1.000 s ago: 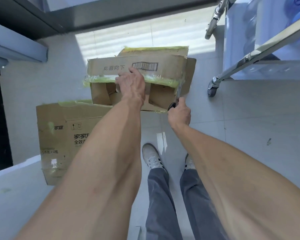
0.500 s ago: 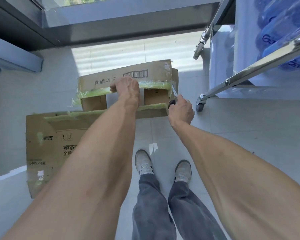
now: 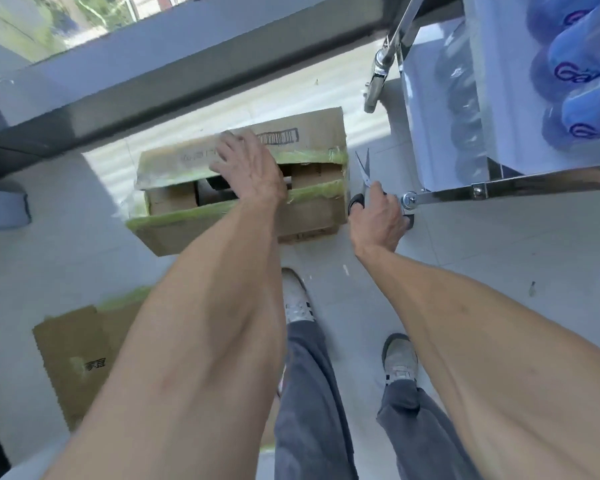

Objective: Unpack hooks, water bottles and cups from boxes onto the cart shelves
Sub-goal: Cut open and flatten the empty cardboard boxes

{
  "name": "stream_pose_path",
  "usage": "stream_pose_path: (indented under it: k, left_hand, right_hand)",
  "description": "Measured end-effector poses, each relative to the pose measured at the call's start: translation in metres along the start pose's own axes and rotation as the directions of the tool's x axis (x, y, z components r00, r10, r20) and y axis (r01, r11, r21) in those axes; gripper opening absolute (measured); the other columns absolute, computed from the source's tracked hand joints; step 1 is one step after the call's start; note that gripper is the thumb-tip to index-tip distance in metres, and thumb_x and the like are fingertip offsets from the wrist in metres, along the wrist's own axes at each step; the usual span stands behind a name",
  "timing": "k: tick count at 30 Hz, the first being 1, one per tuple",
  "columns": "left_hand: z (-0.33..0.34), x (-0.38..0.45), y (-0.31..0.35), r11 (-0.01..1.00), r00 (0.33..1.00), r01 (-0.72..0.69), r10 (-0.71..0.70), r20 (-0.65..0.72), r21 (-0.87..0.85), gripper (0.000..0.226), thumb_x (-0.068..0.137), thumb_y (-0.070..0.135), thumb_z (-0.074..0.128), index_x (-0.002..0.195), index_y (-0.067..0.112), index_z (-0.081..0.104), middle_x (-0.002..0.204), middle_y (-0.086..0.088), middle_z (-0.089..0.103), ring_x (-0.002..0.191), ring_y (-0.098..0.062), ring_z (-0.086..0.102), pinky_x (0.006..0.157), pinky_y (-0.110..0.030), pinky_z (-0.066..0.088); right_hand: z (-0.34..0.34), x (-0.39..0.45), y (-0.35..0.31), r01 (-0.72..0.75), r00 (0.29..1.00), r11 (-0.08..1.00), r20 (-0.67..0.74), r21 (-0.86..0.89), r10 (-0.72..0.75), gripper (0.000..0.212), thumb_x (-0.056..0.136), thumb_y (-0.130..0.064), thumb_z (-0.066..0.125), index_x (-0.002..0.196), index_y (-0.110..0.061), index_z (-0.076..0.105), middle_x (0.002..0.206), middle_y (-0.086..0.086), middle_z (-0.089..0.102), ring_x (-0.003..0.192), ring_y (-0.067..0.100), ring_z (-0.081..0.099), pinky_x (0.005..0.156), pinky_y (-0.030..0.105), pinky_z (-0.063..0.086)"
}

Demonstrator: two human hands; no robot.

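A cardboard box (image 3: 312, 220) with green tape along its flaps sits on the floor ahead of me, its top flaps parted and dark contents showing inside. My left hand (image 3: 250, 168) lies over the far flap with fingers spread and fairly straight. To the right of the box, my right hand (image 3: 378, 220) grips black-handled scissors (image 3: 363, 174), blades pointing away from me. The metal cart (image 3: 499, 187) stands at the right, with blue-capped water bottles (image 3: 582, 64) on its shelf.
A second taped cardboard box (image 3: 80, 351) stands at the lower left beside my left arm. A dark window frame (image 3: 187, 81) runs across the far side. My feet (image 3: 399, 358) stand on grey floor tiles. A cart caster (image 3: 371, 95) hangs near the box's far right corner.
I have stepped closer and now look more steeply down on the box. My left hand has loosened from gripping the flap edge to lying spread over it. The scissors stay in my right hand.
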State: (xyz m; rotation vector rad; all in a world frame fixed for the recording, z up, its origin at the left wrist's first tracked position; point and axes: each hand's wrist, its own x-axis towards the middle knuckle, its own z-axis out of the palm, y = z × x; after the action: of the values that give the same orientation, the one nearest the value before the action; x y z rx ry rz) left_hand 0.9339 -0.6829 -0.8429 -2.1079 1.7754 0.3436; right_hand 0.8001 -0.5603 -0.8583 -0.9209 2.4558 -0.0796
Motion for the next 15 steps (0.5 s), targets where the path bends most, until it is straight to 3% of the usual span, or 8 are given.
stream_pose_path:
  k: [2, 4, 6, 8, 10, 13, 15]
  left_hand:
    - [-0.012, 0.027, -0.011, 0.996, 0.997, -0.073, 0.074, -0.03, 0.044, 0.086, 0.076, -0.003, 0.062, 0.149, 0.014, 0.02, 0.155, -0.029, 0.015, 0.142, -0.044, 0.021, 0.103, -0.057, 0.033]
    - [-0.021, 0.046, -0.023, 0.989, 0.991, -0.13, 0.132, -0.023, 0.064, 0.09, 0.076, -0.004, 0.068, 0.149, 0.016, 0.02, 0.157, -0.029, 0.007, 0.144, -0.045, 0.017, 0.102, -0.057, 0.036]
    - [-0.021, 0.056, -0.03, 0.985, 0.988, -0.152, 0.154, -0.018, 0.079, 0.074, 0.077, -0.002, 0.071, 0.139, 0.012, 0.033, 0.151, -0.027, 0.022, 0.134, -0.041, 0.031, 0.092, -0.051, 0.043]
    - [-0.011, 0.056, -0.032, 0.975, 0.978, -0.209, 0.208, 0.017, 0.076, 0.044, 0.083, 0.004, 0.068, 0.122, 0.009, 0.047, 0.127, -0.019, 0.049, 0.108, -0.033, 0.05, 0.073, -0.04, 0.041]
    - [0.002, 0.049, -0.029, 0.962, 0.956, -0.272, 0.268, 0.117, 0.022, 0.019, 0.089, 0.007, 0.058, 0.107, 0.01, 0.054, 0.105, -0.013, 0.062, 0.089, -0.032, 0.06, 0.065, -0.037, 0.039]
    - [0.022, 0.038, -0.018, 0.944, 0.913, -0.328, 0.329, 0.242, -0.047, 0.018, 0.091, 0.009, 0.052, 0.106, 0.011, 0.061, 0.107, -0.014, 0.066, 0.099, -0.036, 0.063, 0.071, -0.035, 0.039]
    - [0.03, 0.039, -0.014, 0.933, 0.893, -0.356, 0.357, 0.273, -0.056, 0.018, 0.091, 0.014, 0.052, 0.104, 0.011, 0.064, 0.108, -0.015, 0.066, 0.1, -0.036, 0.062, 0.07, -0.034, 0.037]
  right_hand:
    - [-0.002, 0.013, -0.026, 0.075, 0.997, 0.997, 0.034, -0.002, -0.075, 0.03, 0.095, -0.024, 0.049, 0.124, -0.016, 0.052, 0.113, 0.013, 0.058, 0.106, 0.033, 0.053, 0.088, 0.041, 0.035]
    - [-0.003, 0.023, -0.05, 0.131, 0.99, 0.991, 0.06, 0.003, -0.131, 0.025, 0.094, -0.023, 0.049, 0.117, -0.016, 0.052, 0.108, 0.012, 0.058, 0.102, 0.032, 0.053, 0.086, 0.041, 0.034]
    - [-0.001, 0.036, -0.07, 0.128, 0.989, 0.992, 0.074, 0.008, -0.128, 0.021, 0.093, -0.024, 0.05, 0.113, -0.017, 0.054, 0.105, 0.011, 0.058, 0.1, 0.031, 0.053, 0.085, 0.04, 0.033]
    - [0.005, 0.046, -0.083, 0.093, 0.992, 0.995, 0.085, -0.038, -0.089, 0.021, 0.093, -0.023, 0.05, 0.113, -0.018, 0.057, 0.107, 0.011, 0.058, 0.101, 0.031, 0.054, 0.087, 0.041, 0.033]
    - [0.012, 0.05, -0.088, 0.032, 0.995, 0.993, 0.098, -0.11, -0.021, 0.023, 0.095, -0.02, 0.049, 0.115, -0.017, 0.059, 0.111, 0.011, 0.06, 0.105, 0.03, 0.055, 0.091, 0.041, 0.035]
    - [0.022, 0.049, -0.075, -0.087, 0.988, 0.985, 0.111, -0.147, 0.104, 0.023, 0.096, -0.018, 0.047, 0.116, -0.016, 0.06, 0.114, 0.01, 0.061, 0.108, 0.029, 0.056, 0.093, 0.041, 0.036]
    - [0.03, 0.048, -0.066, -0.072, 0.993, 0.986, 0.084, -0.15, 0.086, 0.021, 0.094, -0.014, 0.048, 0.112, -0.016, 0.059, 0.111, 0.01, 0.06, 0.107, 0.029, 0.054, 0.09, 0.041, 0.034]
